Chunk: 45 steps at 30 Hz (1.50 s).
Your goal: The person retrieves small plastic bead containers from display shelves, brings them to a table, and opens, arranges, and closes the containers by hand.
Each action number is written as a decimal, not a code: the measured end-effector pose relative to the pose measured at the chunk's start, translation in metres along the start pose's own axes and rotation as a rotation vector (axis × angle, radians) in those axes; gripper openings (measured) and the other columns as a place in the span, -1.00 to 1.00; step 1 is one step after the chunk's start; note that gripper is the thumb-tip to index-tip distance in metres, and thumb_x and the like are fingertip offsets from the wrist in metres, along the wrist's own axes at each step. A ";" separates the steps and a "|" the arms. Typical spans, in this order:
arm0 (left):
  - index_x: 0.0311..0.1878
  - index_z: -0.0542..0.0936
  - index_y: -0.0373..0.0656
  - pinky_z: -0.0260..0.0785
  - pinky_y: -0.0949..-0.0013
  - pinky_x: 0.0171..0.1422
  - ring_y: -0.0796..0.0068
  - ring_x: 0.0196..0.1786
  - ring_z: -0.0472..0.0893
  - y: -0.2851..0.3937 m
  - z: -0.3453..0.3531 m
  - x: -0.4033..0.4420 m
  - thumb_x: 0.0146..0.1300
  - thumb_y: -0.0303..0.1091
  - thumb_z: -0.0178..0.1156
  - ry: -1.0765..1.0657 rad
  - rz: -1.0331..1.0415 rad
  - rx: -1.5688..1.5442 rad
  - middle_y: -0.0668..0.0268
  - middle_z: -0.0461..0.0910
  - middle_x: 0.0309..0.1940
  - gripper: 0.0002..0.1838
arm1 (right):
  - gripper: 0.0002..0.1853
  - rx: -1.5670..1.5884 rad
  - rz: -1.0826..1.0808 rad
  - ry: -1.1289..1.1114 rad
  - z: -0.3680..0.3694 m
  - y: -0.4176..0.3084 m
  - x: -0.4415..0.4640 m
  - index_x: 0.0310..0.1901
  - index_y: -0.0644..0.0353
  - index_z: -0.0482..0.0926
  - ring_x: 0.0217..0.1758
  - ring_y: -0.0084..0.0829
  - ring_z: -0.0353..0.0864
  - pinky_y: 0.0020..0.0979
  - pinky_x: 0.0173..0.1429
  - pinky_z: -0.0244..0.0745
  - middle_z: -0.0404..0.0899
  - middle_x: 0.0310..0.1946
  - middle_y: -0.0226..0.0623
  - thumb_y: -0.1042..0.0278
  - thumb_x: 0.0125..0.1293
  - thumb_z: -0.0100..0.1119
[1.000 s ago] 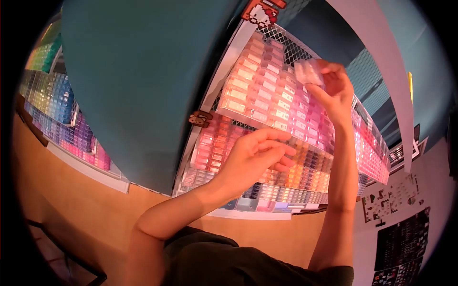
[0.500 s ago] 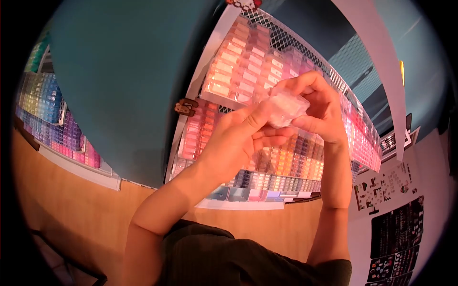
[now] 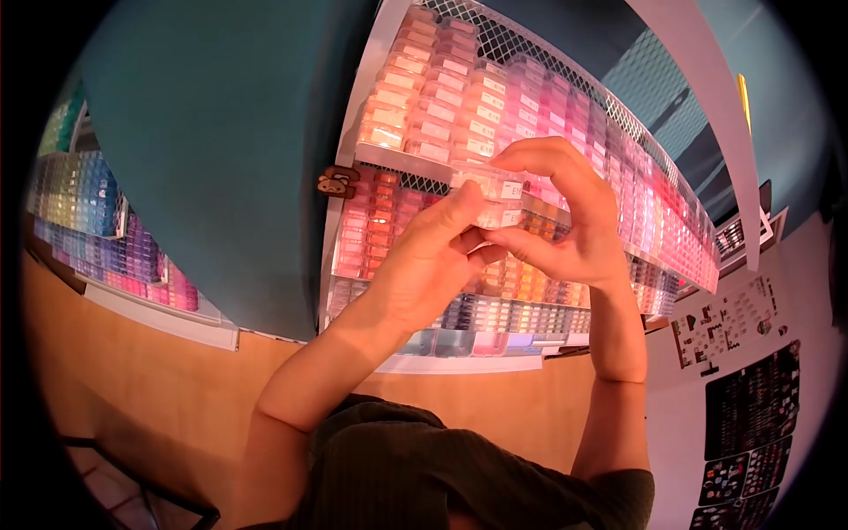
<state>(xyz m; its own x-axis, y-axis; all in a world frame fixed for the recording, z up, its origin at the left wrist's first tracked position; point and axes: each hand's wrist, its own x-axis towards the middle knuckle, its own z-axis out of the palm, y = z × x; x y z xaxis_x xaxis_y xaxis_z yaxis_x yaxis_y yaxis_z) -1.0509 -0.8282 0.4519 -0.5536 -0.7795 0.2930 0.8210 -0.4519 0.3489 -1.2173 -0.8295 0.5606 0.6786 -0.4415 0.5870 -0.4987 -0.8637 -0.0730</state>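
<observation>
Boxes (image 3: 497,200) sit between left hand (image 3: 428,261) and right hand (image 3: 587,231) (fingers (image 3: 543,155) curled).

Left fingers (image 3: 461,210) and right fingers (image 3: 562,159) both on small clear boxes (image 3: 496,185), stacked, white labels facing out. Pale-orange-to-pink box columns (image 3: 442,93) rise above the fingers; lower box rows (image 3: 495,314) run below them. Brown ornament (image 3: 336,183) on the rack edge, left of the fingers. Black panels (image 3: 751,402) well apart, right of the fingers.

Likely a craft shop or studio: shelves (image 3: 402,162) hold colour-sorted labelled boxes (image 3: 439,113).
</observation>
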 end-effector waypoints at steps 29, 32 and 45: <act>0.27 0.49 -0.22 0.29 0.43 -0.14 0.53 -0.25 0.40 0.002 -0.053 -0.043 0.56 0.07 0.01 0.123 -0.150 0.127 0.39 0.50 -0.27 -0.47 | -0.54 -0.264 0.375 0.070 -0.039 0.111 0.096 -0.04 0.35 0.65 0.01 -0.34 0.60 -0.34 0.19 0.47 0.67 -0.12 -0.18 0.26 0.07 0.55; 0.26 0.50 -0.20 0.29 0.43 -0.14 0.52 -0.27 0.41 0.001 -0.059 -0.042 0.56 0.01 0.02 0.138 -0.152 0.099 0.38 0.50 -0.28 -0.52 | -0.47 -0.345 0.327 0.101 -0.041 0.117 0.098 -0.04 0.35 0.66 -0.03 -0.28 0.66 -0.31 0.09 0.54 0.68 -0.12 -0.12 0.13 0.05 0.57; -0.21 0.71 -0.24 0.46 0.22 -0.06 0.18 -0.12 0.58 0.115 0.063 0.087 0.15 -0.48 0.37 -0.244 1.152 2.177 0.27 0.68 -0.23 -0.86 | -0.45 -0.515 0.195 0.286 -0.059 0.103 0.053 -0.05 0.32 0.66 -0.05 -0.11 0.67 -0.23 0.07 0.55 0.69 -0.12 -0.08 0.05 0.05 0.52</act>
<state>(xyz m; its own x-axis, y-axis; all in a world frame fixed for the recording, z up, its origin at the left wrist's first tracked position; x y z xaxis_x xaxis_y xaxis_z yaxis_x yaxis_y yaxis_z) -1.0133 -0.9210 0.5735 -0.3316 -0.1810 0.9259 -0.4504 0.8927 0.0132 -1.2645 -0.9277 0.6313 0.4134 -0.4351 0.7999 -0.8434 -0.5140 0.1564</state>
